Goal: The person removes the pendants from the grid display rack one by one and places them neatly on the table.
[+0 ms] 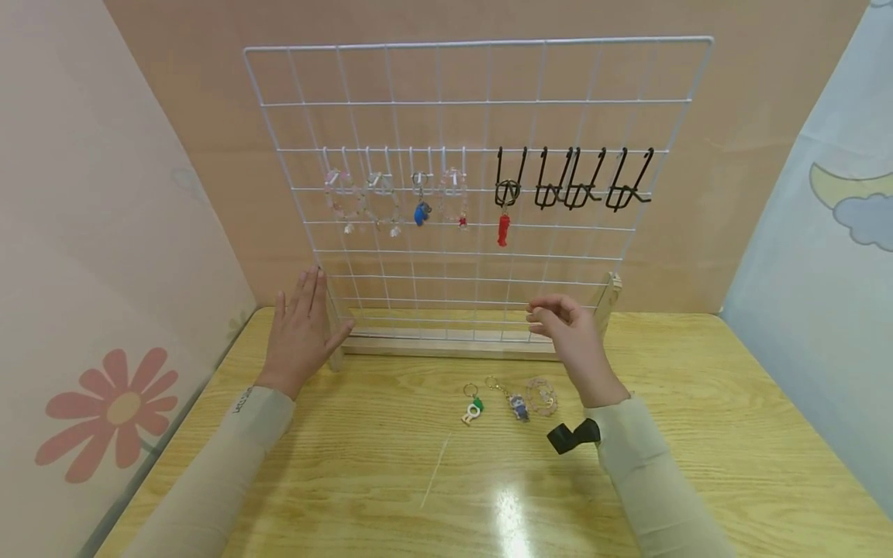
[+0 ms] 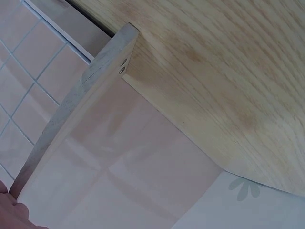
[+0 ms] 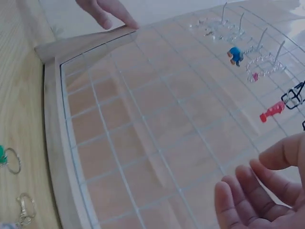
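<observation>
My left hand (image 1: 298,332) rests with extended fingers on the left wooden upright (image 2: 90,78) of a white wire grid rack (image 1: 446,254). In front of the grid's lower right, my right hand (image 1: 570,329) holds nothing, its fingers (image 3: 245,183) loosely bent. On the black hooks (image 1: 621,190), a red keychain (image 1: 504,230) hangs from the leftmost one. White hooks at the left carry a blue figure keychain (image 1: 422,213) and several beaded bracelets (image 1: 380,203). Below on the table lie a green and white keychain (image 1: 474,408), a grey-purple figure keychain (image 1: 518,407) and a pink bracelet (image 1: 542,398).
The rack's wooden base bar (image 1: 446,346) runs along the back of the wood-grain table (image 1: 349,480). A black strap (image 1: 574,436) sticks out at the right wrist. Walls stand on both sides, the left one with a red flower print (image 1: 118,407).
</observation>
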Action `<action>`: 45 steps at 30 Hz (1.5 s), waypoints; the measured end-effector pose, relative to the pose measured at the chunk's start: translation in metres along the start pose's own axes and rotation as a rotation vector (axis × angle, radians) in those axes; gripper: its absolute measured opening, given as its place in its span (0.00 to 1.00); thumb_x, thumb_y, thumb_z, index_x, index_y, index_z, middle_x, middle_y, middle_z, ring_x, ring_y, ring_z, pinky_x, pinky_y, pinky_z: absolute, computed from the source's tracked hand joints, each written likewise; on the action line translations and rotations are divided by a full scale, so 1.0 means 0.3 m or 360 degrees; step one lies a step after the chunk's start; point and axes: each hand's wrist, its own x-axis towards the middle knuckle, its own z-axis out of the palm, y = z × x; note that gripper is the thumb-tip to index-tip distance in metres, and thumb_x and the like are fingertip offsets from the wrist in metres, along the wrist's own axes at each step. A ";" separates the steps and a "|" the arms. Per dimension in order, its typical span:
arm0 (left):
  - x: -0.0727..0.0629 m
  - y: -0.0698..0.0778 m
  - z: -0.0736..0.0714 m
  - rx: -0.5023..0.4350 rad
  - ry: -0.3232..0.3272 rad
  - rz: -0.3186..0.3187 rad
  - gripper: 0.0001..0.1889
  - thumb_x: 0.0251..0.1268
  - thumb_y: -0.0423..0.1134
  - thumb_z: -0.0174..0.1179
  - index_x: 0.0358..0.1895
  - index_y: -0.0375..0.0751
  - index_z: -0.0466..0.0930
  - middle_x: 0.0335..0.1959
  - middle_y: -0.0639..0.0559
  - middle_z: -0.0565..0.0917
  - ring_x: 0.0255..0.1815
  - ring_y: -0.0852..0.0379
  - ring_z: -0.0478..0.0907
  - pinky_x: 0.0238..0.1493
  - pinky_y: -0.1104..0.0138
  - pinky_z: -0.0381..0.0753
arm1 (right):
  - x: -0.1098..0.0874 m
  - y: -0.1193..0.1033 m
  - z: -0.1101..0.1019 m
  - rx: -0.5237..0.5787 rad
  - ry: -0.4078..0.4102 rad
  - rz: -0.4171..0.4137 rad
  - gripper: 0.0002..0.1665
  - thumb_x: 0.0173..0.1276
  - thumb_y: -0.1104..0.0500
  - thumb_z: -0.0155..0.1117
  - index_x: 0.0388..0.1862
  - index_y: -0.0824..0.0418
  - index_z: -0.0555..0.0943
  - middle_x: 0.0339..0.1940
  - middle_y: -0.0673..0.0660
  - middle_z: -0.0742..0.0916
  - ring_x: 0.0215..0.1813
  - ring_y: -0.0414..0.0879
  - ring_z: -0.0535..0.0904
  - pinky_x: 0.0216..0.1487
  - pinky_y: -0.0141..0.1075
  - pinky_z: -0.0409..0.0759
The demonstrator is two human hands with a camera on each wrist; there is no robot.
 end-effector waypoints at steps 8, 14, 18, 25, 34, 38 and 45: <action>0.003 0.004 -0.005 -0.0005 0.0028 0.0005 0.50 0.76 0.60 0.52 0.81 0.34 0.32 0.83 0.36 0.42 0.84 0.44 0.36 0.77 0.37 0.41 | 0.051 -0.104 0.038 0.0081 0.0102 -0.0247 0.15 0.78 0.57 0.59 0.56 0.65 0.80 0.53 0.55 0.84 0.54 0.47 0.82 0.58 0.34 0.81; 0.003 -0.001 -0.002 0.0001 0.0020 0.0003 0.51 0.76 0.59 0.53 0.81 0.33 0.32 0.83 0.37 0.39 0.84 0.43 0.36 0.77 0.37 0.41 | 0.078 -0.176 0.091 0.0060 0.0218 -0.0333 0.21 0.76 0.56 0.61 0.61 0.68 0.78 0.59 0.59 0.83 0.58 0.47 0.80 0.61 0.32 0.77; -0.001 -0.006 0.003 -0.0005 0.0015 -0.0001 0.51 0.76 0.60 0.53 0.81 0.33 0.31 0.83 0.37 0.39 0.84 0.42 0.37 0.78 0.38 0.38 | 0.094 -0.201 0.120 0.0056 0.0254 -0.0358 0.23 0.76 0.57 0.62 0.64 0.67 0.77 0.63 0.59 0.82 0.61 0.45 0.78 0.66 0.35 0.76; -0.004 -0.007 0.006 -0.0013 0.0015 -0.0013 0.50 0.76 0.61 0.51 0.82 0.34 0.31 0.83 0.37 0.40 0.84 0.43 0.36 0.78 0.38 0.39 | 0.128 -0.239 0.137 0.0043 0.0280 -0.0366 0.24 0.76 0.56 0.62 0.66 0.66 0.77 0.64 0.58 0.82 0.63 0.46 0.77 0.68 0.38 0.74; 0.002 0.000 0.002 0.0012 0.0017 -0.0007 0.51 0.76 0.60 0.53 0.81 0.33 0.31 0.84 0.38 0.38 0.84 0.42 0.38 0.77 0.38 0.40 | 0.164 -0.271 0.154 -0.0012 0.0318 -0.0388 0.21 0.75 0.59 0.62 0.63 0.67 0.79 0.59 0.58 0.85 0.56 0.45 0.79 0.62 0.36 0.78; 0.003 0.001 0.001 0.0015 0.0023 0.0003 0.51 0.76 0.59 0.54 0.81 0.33 0.32 0.83 0.37 0.38 0.83 0.41 0.38 0.77 0.37 0.42 | 0.181 -0.287 0.164 -0.0082 0.0319 -0.0377 0.21 0.74 0.59 0.62 0.62 0.67 0.80 0.57 0.59 0.85 0.54 0.45 0.79 0.58 0.34 0.79; 0.000 0.001 0.000 -0.0002 0.0008 -0.0002 0.51 0.76 0.60 0.52 0.81 0.34 0.30 0.84 0.39 0.37 0.84 0.43 0.35 0.78 0.38 0.38 | 0.198 -0.307 0.177 -0.0107 0.0324 -0.0341 0.18 0.73 0.59 0.63 0.57 0.66 0.81 0.47 0.54 0.85 0.46 0.42 0.79 0.44 0.29 0.77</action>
